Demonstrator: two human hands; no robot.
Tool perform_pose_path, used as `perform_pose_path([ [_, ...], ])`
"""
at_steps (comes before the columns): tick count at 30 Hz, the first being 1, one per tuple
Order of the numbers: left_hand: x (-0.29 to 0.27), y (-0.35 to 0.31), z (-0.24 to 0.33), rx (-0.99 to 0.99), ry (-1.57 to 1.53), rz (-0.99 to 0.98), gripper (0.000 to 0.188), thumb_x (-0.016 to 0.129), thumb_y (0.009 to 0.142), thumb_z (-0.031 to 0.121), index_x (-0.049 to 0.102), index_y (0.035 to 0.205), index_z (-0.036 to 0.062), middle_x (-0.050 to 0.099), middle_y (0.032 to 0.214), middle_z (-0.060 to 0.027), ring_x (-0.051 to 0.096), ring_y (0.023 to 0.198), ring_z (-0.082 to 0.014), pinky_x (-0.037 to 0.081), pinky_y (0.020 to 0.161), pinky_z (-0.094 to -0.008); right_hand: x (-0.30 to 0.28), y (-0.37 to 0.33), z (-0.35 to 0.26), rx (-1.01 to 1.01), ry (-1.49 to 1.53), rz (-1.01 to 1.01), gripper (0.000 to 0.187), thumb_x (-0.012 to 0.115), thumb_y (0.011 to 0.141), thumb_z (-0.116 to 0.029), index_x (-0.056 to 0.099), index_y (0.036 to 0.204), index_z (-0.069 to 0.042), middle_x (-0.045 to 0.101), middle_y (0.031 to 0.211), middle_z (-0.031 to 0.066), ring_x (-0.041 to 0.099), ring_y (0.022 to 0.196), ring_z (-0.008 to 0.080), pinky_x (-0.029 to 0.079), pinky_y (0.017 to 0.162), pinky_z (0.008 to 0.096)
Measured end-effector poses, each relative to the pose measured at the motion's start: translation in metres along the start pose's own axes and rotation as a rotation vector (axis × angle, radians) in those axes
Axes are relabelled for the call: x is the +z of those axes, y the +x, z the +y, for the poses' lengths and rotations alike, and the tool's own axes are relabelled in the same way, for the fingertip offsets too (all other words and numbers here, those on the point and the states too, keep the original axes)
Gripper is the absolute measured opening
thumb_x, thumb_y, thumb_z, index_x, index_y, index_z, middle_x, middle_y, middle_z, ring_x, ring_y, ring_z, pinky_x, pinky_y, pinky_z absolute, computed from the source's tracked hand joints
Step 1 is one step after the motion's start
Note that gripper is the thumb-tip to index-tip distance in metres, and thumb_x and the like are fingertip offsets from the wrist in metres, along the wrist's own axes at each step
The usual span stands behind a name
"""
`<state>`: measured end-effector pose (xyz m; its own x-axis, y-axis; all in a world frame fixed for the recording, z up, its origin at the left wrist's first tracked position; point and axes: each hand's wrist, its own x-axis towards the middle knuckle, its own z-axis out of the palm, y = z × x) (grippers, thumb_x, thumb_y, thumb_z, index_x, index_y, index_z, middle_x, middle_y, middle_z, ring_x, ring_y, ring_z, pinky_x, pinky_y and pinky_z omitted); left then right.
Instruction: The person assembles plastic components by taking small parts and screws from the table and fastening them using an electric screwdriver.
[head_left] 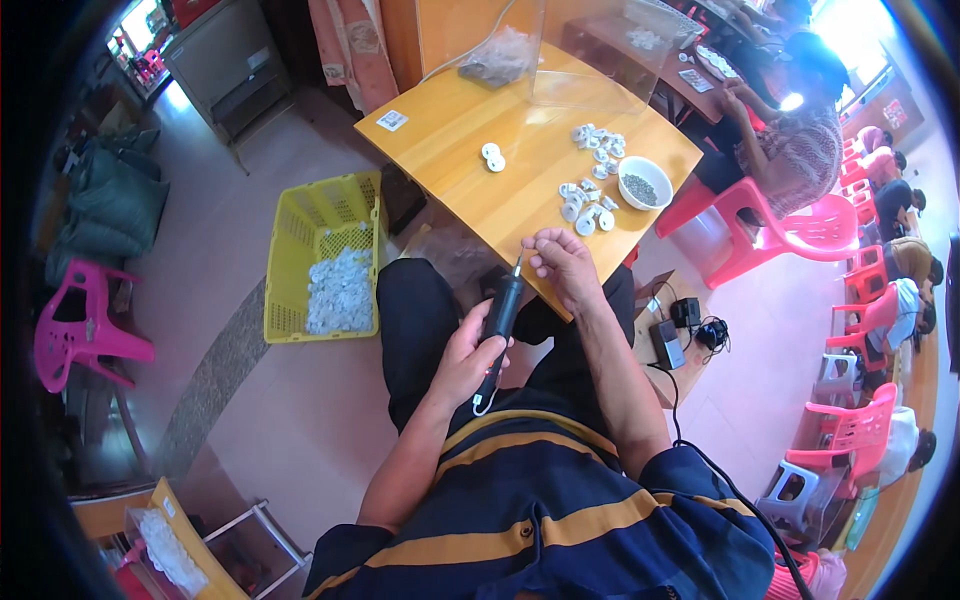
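My left hand is closed around a black electric screwdriver, its bit pointing up and away from me above my lap. Just beside the bit's tip, my right hand has its thumb and fingers pinched together at the table's near edge. Anything in that pinch is too small or hidden to make out. Beyond it on the wooden table lie small white round parts, with a second cluster of white parts farther back. Two white discs lie apart to the left. A white bowl holds many small grey metal pieces, apparently screws.
A yellow basket with white pieces stands on the floor at left. Clear panels and a plastic bag occupy the table's far side. Another person sits at right on a pink chair. A cardboard box with adapters and cables is right of my legs.
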<state>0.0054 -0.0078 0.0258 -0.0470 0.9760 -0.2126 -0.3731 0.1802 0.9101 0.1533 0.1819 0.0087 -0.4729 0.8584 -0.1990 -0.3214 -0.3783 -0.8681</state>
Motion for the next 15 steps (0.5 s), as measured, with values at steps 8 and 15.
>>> perform_pose_path([
  [8,0.0,0.002,-0.002,0.01,0.1,-0.034,0.055,0.058,0.094,0.009,0.044,0.147,0.0061,0.063,0.098,-0.0052,0.062,0.075,-0.0108,0.053,0.069,-0.0269,-0.012,0.005,0.004,0.089,0.203,-0.106,0.009,0.065,0.098,-0.007,0.066,0.106,-0.006,0.07,0.099,0.0045,0.065,0.074,0.0094,0.054,0.063,0.0191],
  [15,0.001,0.002,-0.002,0.03,0.167,-0.015,0.052,0.057,0.093,0.008,0.046,0.144,0.0037,0.063,0.095,-0.0044,0.062,0.075,-0.0102,0.053,0.07,-0.0268,-0.005,0.002,0.001,0.079,0.167,-0.12,0.009,0.068,0.096,-0.007,0.066,0.104,-0.005,0.067,0.094,0.0027,0.064,0.074,0.0087,0.052,0.061,0.0189],
])
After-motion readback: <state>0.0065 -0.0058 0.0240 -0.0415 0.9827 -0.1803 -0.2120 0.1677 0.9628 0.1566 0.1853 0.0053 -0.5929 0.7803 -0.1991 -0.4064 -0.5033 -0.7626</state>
